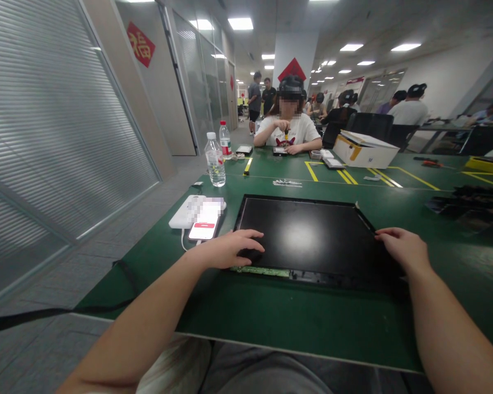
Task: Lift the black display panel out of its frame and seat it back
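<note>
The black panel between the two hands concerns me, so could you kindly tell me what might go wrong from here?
The left hand has fingers over the black panel, so pressing could smudge or mark its face. The green strip along its near edge looks uncovered and might get scraped. The white cable by the phone runs close to the left wrist, which could snag it.

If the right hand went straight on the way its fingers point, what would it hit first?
Likely the right edge of the flat, black, rectangular screen panel. The right hand has its fingertips at that edge; whether they touch it or sit just above is hard to tell.
</note>
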`<state>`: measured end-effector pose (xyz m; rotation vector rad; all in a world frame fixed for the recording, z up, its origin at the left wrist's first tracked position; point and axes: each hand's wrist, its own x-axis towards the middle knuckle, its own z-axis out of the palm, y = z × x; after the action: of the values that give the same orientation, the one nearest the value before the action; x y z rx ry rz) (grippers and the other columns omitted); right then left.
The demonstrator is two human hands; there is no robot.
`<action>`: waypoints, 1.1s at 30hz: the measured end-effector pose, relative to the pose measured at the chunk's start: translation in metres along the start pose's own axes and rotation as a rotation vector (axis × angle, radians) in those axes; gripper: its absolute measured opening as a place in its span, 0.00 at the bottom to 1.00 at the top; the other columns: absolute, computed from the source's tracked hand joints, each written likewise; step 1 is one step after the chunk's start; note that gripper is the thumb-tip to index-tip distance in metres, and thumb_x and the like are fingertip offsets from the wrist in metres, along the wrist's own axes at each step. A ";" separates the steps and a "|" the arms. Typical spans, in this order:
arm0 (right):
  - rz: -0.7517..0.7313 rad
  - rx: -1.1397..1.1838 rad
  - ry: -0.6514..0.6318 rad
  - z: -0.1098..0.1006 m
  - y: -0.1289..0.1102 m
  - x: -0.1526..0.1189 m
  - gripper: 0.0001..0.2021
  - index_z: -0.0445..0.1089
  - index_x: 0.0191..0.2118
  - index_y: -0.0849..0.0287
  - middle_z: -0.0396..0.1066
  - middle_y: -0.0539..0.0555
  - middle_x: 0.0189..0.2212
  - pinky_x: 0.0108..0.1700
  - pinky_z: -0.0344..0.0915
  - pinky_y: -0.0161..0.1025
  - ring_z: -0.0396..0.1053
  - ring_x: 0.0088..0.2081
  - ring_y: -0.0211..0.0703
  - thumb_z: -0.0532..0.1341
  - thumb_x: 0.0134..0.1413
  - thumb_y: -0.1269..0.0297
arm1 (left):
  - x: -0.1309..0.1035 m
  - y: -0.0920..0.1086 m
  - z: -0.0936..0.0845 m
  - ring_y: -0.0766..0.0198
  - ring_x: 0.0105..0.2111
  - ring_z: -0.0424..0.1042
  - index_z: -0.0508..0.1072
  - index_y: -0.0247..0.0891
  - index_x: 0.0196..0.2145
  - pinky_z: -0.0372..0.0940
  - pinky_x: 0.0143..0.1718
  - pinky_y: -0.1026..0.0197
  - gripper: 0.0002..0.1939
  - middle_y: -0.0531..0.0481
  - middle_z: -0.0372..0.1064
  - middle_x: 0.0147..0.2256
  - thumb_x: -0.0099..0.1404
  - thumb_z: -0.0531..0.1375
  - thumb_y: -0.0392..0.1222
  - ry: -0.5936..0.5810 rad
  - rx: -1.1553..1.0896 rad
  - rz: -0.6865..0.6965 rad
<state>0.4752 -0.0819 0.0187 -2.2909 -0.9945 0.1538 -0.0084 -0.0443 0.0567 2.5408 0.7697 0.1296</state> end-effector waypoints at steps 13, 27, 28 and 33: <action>0.018 0.002 -0.017 -0.002 -0.005 -0.004 0.08 0.81 0.30 0.53 0.79 0.54 0.32 0.43 0.64 0.44 0.73 0.40 0.52 0.63 0.44 0.61 | -0.001 0.007 -0.001 0.46 0.71 0.59 0.76 0.48 0.60 0.60 0.68 0.42 0.24 0.43 0.56 0.73 0.70 0.62 0.31 -0.048 -0.012 -0.043; 0.022 0.023 0.005 -0.003 -0.006 -0.004 0.07 0.80 0.28 0.51 0.78 0.53 0.30 0.43 0.65 0.45 0.73 0.38 0.52 0.63 0.41 0.62 | 0.001 -0.003 -0.006 0.40 0.69 0.62 0.76 0.38 0.60 0.61 0.68 0.41 0.25 0.33 0.60 0.70 0.68 0.65 0.50 0.175 0.111 -0.235; 0.028 0.015 -0.001 -0.003 -0.007 -0.004 0.07 0.80 0.28 0.51 0.78 0.53 0.30 0.43 0.65 0.45 0.73 0.39 0.52 0.63 0.41 0.62 | 0.001 -0.004 -0.007 0.40 0.68 0.63 0.76 0.38 0.60 0.61 0.67 0.41 0.25 0.34 0.61 0.69 0.69 0.64 0.50 0.188 0.130 -0.252; 0.052 -0.008 -0.034 -0.006 -0.011 -0.007 0.08 0.80 0.29 0.52 0.78 0.54 0.32 0.44 0.65 0.44 0.73 0.40 0.52 0.63 0.43 0.61 | -0.001 -0.004 -0.010 0.41 0.67 0.64 0.73 0.39 0.64 0.61 0.67 0.44 0.30 0.37 0.62 0.69 0.67 0.66 0.50 0.194 0.174 -0.318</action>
<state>0.4658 -0.0837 0.0291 -2.3299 -0.9555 0.2117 -0.0137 -0.0379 0.0640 2.5514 1.3010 0.2135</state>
